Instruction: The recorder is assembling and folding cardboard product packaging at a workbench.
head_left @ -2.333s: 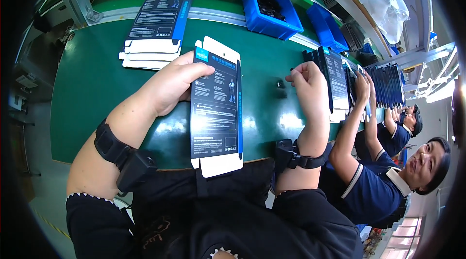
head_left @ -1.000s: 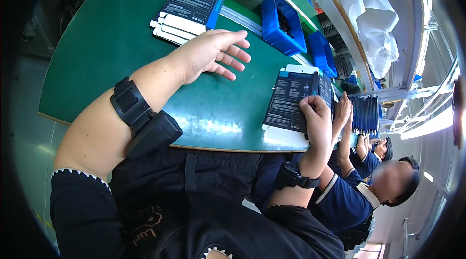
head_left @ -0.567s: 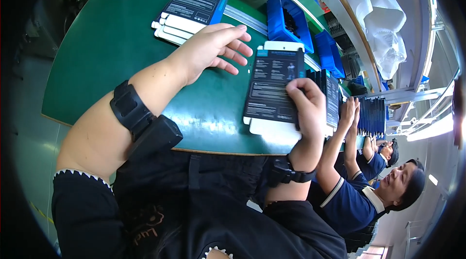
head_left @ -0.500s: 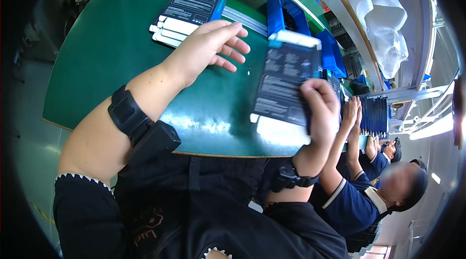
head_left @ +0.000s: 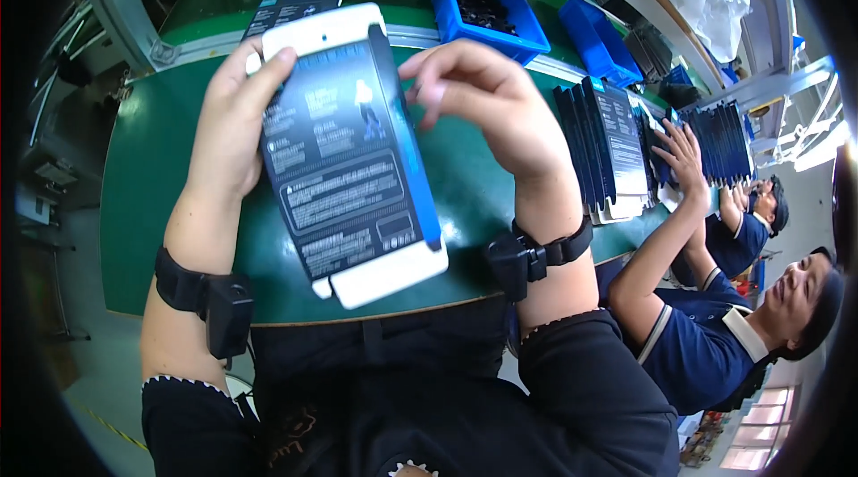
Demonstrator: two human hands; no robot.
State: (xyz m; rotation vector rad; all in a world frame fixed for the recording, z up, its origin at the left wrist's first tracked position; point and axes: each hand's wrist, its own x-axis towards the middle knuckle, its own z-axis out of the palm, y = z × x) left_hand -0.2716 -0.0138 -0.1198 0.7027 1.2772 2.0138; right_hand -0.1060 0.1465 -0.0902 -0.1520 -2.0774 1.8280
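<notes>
A flat, dark printed carton [head_left: 349, 164] with white end flaps and a blue side strip is held up in front of me, tilted, above the green table [head_left: 143, 236]. My left hand [head_left: 237, 115] grips its upper left edge, thumb on the printed face and the fingers hidden behind. Close to the carton's upper right edge is my right hand [head_left: 483, 93], with bent fingers a little apart and nothing visible in them. Whether its fingertips touch the edge is unclear. Behind the held carton lies another dark carton [head_left: 299, 4].
Two blue bins stand along the far side: one bin [head_left: 487, 41] holds dark parts, another bin [head_left: 594, 53] is farther right. Upright flat cartons [head_left: 617, 142] line up on the right. There, a co-worker's hand [head_left: 684, 155] touches more cartons. A metal post [head_left: 121, 12] rises at left.
My left hand was empty and open; now it grips a carton. The right hand, which held a carton, has let go and sits beside the held one. The view has shifted.
</notes>
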